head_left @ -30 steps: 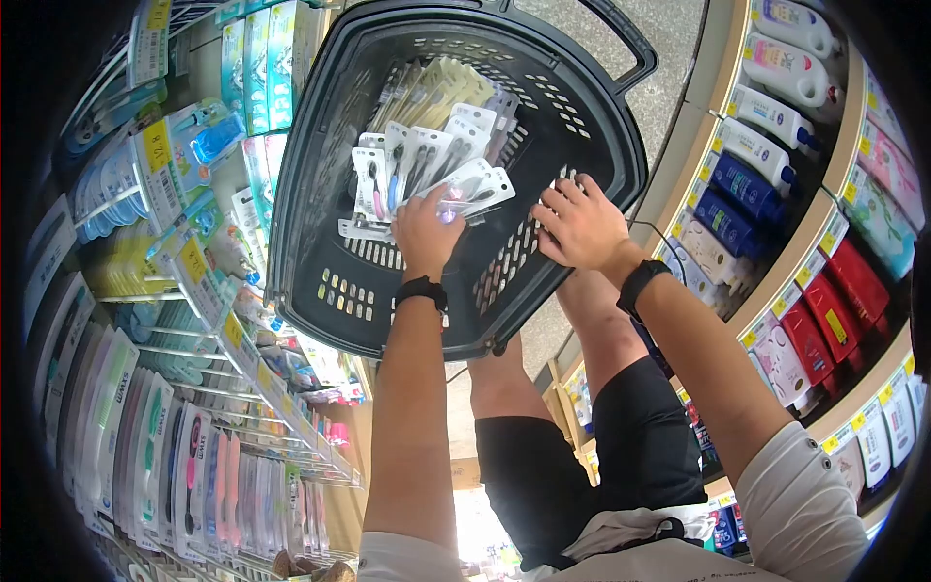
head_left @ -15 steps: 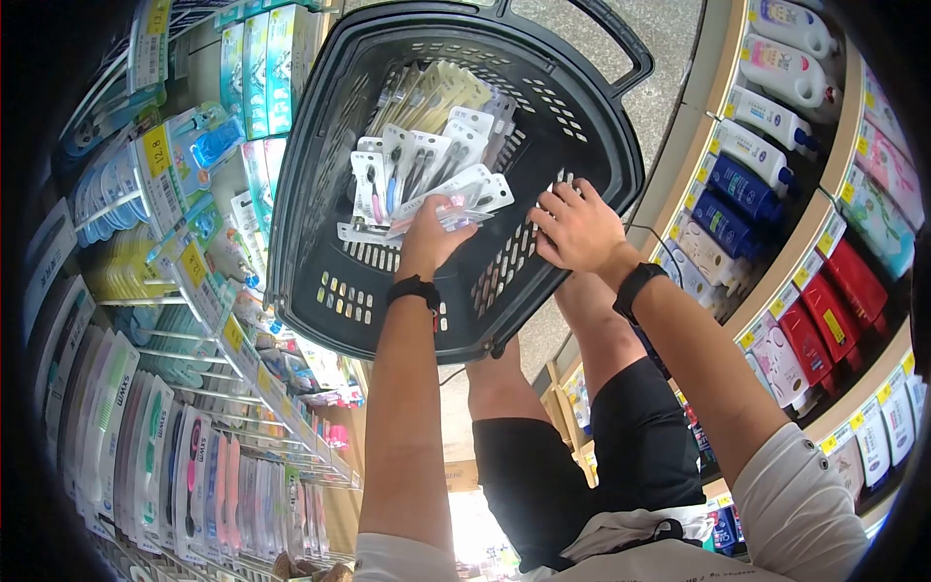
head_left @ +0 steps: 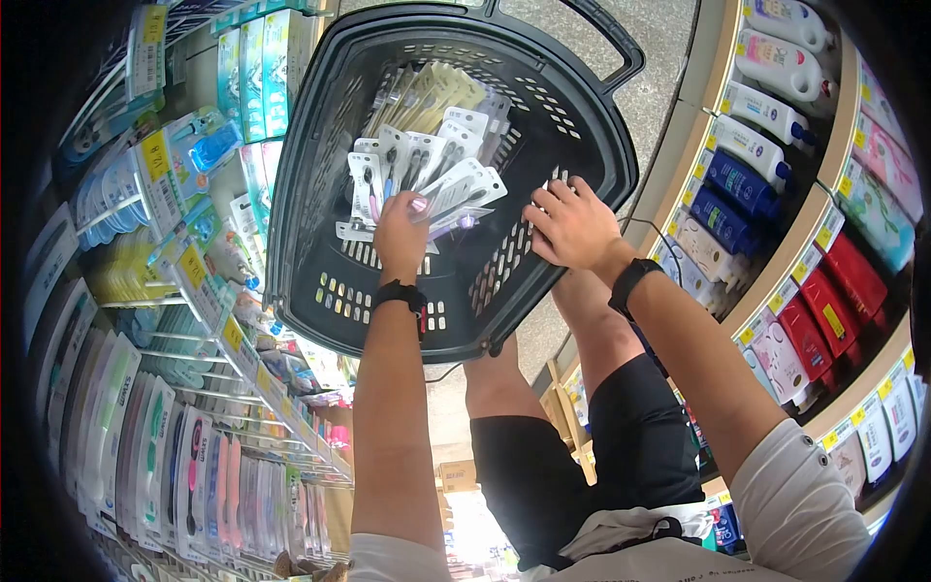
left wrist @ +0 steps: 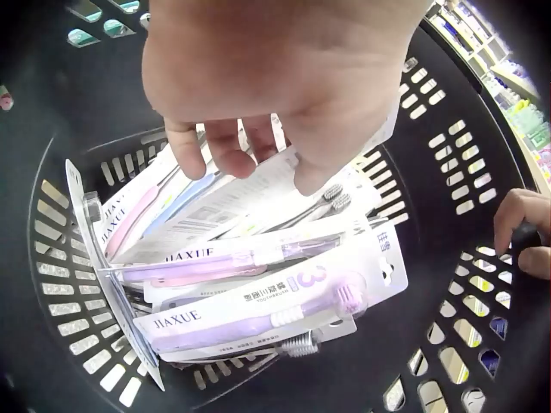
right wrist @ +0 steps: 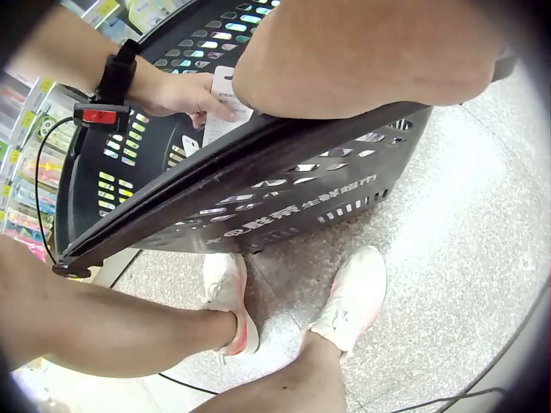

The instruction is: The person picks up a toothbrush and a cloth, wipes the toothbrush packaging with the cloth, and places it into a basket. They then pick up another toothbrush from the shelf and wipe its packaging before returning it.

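A black basket (head_left: 320, 242) holds white-carded toothbrush packs (head_left: 451, 189) in a fanned pile, with yellowish packs (head_left: 436, 92) behind them. At the pile's near side, my left hand (head_left: 400, 238) pinches a white pack between thumb and fingers; in the left wrist view the hand (left wrist: 275, 69) covers part of that pack (left wrist: 232, 202). Below it lies a purple toothbrush pack (left wrist: 258, 323). My right hand (head_left: 574, 225) grips the basket's right side, fingers over the slotted wall. The right wrist view shows the left hand (right wrist: 185, 95) on a white card (right wrist: 219, 116).
Racks of hanging toothbrush packs (head_left: 121, 427) stand at the left, close to the basket. On the right, shelves carry bottles (head_left: 747, 179) and red packs (head_left: 805, 335). Below the basket, two shoes (right wrist: 353, 292) stand on the speckled floor (right wrist: 465, 224).
My left hand has moved left from the pack with pink parts to another pack in the pile. The basket has shifted slightly left, with my right hand still on its side.
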The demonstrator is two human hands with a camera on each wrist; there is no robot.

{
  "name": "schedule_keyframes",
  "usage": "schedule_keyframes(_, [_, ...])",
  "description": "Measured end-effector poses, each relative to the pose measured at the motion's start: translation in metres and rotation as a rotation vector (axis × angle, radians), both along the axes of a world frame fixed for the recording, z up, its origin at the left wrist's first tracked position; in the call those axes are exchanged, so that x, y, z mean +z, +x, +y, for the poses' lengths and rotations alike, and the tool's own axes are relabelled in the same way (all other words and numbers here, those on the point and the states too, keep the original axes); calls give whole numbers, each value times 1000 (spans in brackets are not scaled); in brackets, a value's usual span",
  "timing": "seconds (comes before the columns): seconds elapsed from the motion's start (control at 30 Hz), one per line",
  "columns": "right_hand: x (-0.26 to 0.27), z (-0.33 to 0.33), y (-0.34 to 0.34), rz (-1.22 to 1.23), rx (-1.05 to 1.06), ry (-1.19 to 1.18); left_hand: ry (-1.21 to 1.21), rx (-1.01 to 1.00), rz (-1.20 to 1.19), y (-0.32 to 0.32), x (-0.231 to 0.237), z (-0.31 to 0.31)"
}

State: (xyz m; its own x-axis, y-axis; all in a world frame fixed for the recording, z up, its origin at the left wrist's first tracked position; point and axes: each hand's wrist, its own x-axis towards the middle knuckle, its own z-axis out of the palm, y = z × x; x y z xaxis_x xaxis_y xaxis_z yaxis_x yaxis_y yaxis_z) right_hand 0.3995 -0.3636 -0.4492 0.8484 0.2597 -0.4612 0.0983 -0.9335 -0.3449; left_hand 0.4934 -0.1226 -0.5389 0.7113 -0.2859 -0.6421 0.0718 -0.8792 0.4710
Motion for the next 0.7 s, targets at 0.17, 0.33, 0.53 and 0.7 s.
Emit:
schedule_keyframes(0.17, [0,0,0,-57,6,0,-63,44,-176,8,5,4])
schedule_keyframes(0.33, [4,1,4,37,41,-50,-153,20,-265,6,25,13])
schedule_keyframes(0.53, [2,0,0,-148,80,-46,-300,117,-318,1,77,30])
schedule_keyframes(0.7, [23,-3,5,-199,81,-56,-367,227,-441,-7,124,53])
